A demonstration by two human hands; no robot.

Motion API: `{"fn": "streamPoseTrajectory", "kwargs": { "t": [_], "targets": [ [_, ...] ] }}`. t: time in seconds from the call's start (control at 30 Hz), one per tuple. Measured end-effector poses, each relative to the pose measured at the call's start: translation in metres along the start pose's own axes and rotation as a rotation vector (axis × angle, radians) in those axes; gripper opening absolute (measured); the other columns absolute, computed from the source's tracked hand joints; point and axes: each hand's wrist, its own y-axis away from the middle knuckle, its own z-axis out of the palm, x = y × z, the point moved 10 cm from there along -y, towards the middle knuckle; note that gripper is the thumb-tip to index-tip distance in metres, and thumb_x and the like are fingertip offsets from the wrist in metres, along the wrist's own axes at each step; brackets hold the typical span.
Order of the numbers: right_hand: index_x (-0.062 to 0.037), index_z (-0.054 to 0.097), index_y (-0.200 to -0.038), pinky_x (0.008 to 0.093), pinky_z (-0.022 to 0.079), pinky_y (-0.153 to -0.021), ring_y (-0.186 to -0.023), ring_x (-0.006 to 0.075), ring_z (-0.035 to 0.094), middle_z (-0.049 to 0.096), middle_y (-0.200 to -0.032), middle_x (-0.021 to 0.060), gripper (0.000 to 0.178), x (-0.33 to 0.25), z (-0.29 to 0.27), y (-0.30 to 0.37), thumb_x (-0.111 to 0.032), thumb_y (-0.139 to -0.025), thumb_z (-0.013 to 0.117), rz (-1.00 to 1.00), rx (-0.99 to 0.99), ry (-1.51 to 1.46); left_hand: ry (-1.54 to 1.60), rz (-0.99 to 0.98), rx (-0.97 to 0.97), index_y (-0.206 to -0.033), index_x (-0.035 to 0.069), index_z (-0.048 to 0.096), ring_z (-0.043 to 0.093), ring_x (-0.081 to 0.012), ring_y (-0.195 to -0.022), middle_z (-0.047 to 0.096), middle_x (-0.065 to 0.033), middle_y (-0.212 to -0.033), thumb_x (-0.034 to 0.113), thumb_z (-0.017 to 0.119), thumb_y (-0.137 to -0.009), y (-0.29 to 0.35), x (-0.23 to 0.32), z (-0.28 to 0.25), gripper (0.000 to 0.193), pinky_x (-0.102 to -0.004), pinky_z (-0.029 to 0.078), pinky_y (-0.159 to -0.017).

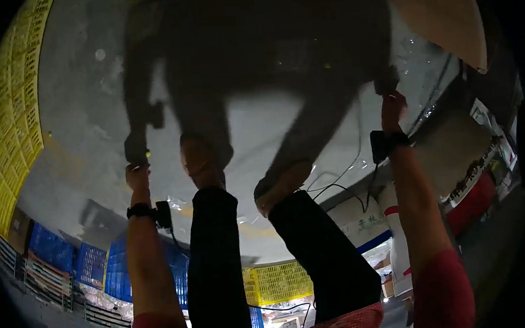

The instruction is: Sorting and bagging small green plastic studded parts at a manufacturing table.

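Note:
I look straight down at my own body on a grey concrete floor [272, 122]. My left hand [137, 176] hangs at my side with the fingers curled in and nothing visible in it. My right hand [392, 108] hangs out to the right, fingers loosely extended and empty. Each wrist carries a black strap with a small black device, one on the left [161, 215] and one on the right [380, 146]. Both sleeves are red. My legs in black trousers [220, 255] end in two shoes, the left one [200, 161] ahead of the right one [279, 190]. My dark shadow falls on the floor ahead.
Yellow plastic crates [10, 106] are stacked along the left. Blue crates [92, 265] and another yellow crate [280, 282] stand behind me. Black cables [335, 187] trail over the floor near my right foot. A white sack [397, 240] stands at the right, with cluttered goods beyond.

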Motion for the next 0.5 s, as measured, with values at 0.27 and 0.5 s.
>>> {"fn": "streamPoseTrajectory", "kwargs": {
  "t": [0.27,0.5],
  "targets": [
    [-0.0051,0.065,-0.116,0.0313,0.055,-0.072,-0.084,0.0182,0.066,0.065,-0.110,0.0075,0.032,-0.217,0.002,0.086,-0.005,-0.084,0.068,-0.571,-0.072,-0.640,0.139,0.439,0.205,-0.104,0.008,0.066,0.057,-0.0193,-0.069,0.061,-0.0056,-0.076,0.019,0.073,-0.080,0.034,0.080,-0.059,0.027,-0.0362,0.048,-0.067],
    [-0.0093,0.063,-0.124,0.0323,0.052,-0.088,-0.101,0.0211,0.064,0.063,-0.121,0.0092,0.035,-0.269,0.035,0.107,-0.004,-0.089,0.060,-0.648,-0.259,-0.423,0.012,0.482,0.256,-0.105,0.006,0.057,0.061,-0.0232,-0.090,0.060,-0.0096,-0.088,0.024,0.075,-0.083,0.059,0.100,-0.049,0.034,-0.0423,0.051,-0.076]
  ]
}}
